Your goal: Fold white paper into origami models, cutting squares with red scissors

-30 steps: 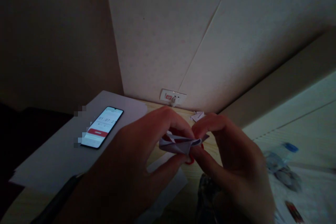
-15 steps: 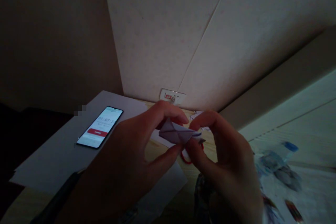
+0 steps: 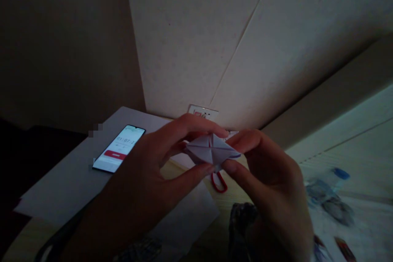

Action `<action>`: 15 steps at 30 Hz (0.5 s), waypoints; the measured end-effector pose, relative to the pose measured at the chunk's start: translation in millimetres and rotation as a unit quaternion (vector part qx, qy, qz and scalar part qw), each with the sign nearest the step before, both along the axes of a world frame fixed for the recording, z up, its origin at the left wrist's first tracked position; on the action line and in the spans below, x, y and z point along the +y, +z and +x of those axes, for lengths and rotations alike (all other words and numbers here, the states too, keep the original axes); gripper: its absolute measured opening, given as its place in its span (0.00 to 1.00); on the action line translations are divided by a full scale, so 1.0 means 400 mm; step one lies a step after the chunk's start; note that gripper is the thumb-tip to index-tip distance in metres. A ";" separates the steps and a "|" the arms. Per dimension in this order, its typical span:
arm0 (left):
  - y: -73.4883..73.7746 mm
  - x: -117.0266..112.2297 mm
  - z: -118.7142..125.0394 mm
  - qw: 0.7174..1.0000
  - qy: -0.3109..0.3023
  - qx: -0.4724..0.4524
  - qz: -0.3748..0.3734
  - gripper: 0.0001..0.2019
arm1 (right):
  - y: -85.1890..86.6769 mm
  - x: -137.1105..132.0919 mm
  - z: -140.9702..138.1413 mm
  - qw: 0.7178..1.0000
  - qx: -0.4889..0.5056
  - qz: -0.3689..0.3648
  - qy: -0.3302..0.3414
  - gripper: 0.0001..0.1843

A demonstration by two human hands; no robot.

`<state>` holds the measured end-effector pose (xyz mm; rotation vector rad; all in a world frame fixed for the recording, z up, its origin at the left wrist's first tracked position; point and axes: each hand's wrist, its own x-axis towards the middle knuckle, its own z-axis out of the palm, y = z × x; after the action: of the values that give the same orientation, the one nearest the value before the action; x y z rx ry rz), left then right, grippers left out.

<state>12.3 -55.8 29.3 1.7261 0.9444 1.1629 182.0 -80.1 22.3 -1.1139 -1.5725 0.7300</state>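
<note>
A small folded white paper [image 3: 210, 148], creased in a cross with a diamond-shaped face, is held up between both hands. My left hand [image 3: 166, 168] pinches it from the left, thumb along the lower edge and fingers over the top. On the other side my right hand [image 3: 267, 176] grips the pointed right end between thumb and forefinger. Below the folded paper, the red loop [image 3: 219, 183] of what looks like a scissors handle lies on the table. The rest of that tool is hidden by the hands and paper.
White paper sheets [image 3: 66, 180] cover the left of the wooden table [image 3: 225, 206]. On them rests a phone [image 3: 118, 149] with a lit timer. A wall socket [image 3: 202, 111] is behind the hands. At right, a blurred clear bottle with a blue cap [image 3: 341, 173] lies lower down.
The folded paper has been turned and spread wider, so its crossed face shows more fully. Both hands have shifted their fingers around it, and more of the red loop shows.
</note>
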 end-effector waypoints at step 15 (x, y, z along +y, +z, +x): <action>-0.002 0.002 0.003 1.000 -0.010 -0.009 -0.018 0.15 | -0.005 0.001 -0.005 0.999 0.018 0.009 -0.032 0.13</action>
<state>13.4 -55.1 28.5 1.6903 0.9291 1.1402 179.9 -79.7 20.1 -1.1262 -1.5040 0.6876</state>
